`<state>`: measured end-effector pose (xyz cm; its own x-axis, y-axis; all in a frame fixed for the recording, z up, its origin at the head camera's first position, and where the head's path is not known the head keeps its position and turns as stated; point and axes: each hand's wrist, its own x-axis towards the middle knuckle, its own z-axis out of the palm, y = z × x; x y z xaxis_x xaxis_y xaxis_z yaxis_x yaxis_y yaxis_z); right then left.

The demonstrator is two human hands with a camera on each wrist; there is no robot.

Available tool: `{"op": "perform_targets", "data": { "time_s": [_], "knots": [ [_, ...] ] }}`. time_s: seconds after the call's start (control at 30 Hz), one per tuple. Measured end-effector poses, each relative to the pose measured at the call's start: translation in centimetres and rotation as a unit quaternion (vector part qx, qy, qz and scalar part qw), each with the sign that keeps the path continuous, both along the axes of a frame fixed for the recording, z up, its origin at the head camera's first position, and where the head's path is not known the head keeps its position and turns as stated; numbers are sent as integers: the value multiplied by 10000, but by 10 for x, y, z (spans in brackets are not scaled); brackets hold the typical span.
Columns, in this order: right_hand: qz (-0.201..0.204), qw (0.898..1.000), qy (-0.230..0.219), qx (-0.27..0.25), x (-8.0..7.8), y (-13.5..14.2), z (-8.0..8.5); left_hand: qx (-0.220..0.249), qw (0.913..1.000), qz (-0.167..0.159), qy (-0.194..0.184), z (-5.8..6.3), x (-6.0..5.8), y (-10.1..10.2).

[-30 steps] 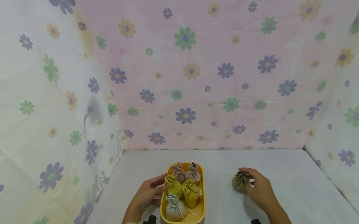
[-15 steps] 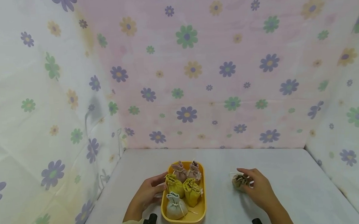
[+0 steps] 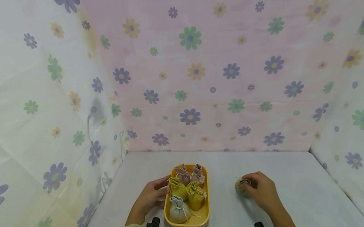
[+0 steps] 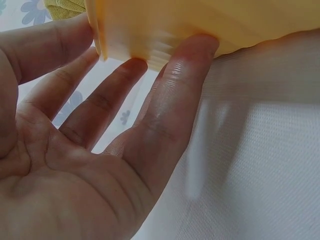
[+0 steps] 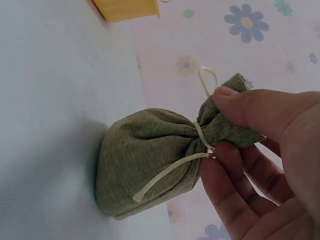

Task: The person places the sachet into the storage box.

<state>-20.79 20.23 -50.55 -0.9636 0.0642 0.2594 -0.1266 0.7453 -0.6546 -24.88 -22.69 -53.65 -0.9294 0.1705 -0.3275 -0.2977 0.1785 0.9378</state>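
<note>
My right hand [image 3: 261, 191] pinches the gathered neck of an olive drawstring pouch [image 5: 147, 165], thumb on one side and fingertips on the other. The pouch's base is down at the white table, and its pale cord hangs loose across the body. At the left, my left hand [image 3: 150, 197] touches the side of a yellow tray [image 3: 202, 222]. Its thumb lies at the rim and its fairly straight fingers rest on the outer wall [image 4: 165, 30]. Inside the tray stand two pinkish pouches [image 3: 182, 176], two yellow-green pouches [image 3: 196, 197] and one pale grey pouch [image 3: 179, 211].
The white table [image 3: 221, 179] runs back to a pink flowered cloth [image 3: 212, 102]. White flowered cloth walls stand at the left [image 3: 43, 140] and right [image 3: 353, 133]. Table surface lies between the tray and the olive pouch.
My right hand's fingers have closed in and dipped slightly over the olive pouch's neck, hiding more of it. My left hand stays at the tray. The head view has shifted slightly.
</note>
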Motion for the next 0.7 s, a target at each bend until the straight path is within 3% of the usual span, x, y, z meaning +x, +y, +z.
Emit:
{"op": "perform_targets", "data": {
  "time_s": [0.33,0.7],
  "knots": [
    [-341,9984,400,-214,8,-7,2,-85,10000,-18,4,1,2,0],
    [-143,9916,1241,-324,17,-21,19,-78,10000,-51,-4,2,-1,0]
  ]
}}
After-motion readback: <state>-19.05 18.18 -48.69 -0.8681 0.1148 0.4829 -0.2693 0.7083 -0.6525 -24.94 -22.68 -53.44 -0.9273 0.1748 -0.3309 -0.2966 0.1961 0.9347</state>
